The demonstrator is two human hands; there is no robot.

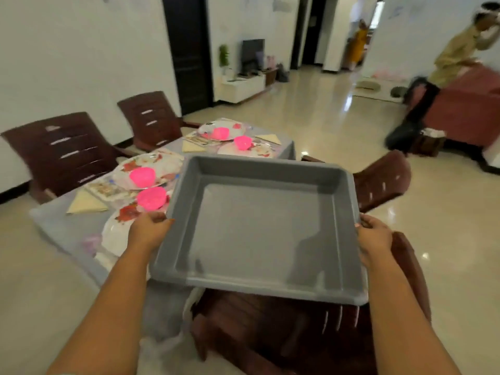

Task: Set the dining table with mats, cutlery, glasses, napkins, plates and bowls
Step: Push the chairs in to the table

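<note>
I hold an empty grey plastic tray (259,228) in front of me above the table's near end. My left hand (147,230) grips its left rim and my right hand (374,239) grips its right rim. Behind the tray stands the dining table (56,226) with a grey cloth. On it lie floral plates (159,163), each with a pink bowl (142,176) on top. More pink bowls (151,197) (241,142) sit on other plates. Folded cream napkins (85,203) (192,146) and a printed mat (107,189) lie beside the plates.
Brown plastic chairs stand left of the table (62,152) (151,117), right of it (381,182), and directly below the tray (284,328). A person (457,55) stands by a red sofa (468,109) at the far right. Glossy floor stretches toward a white TV unit (243,85).
</note>
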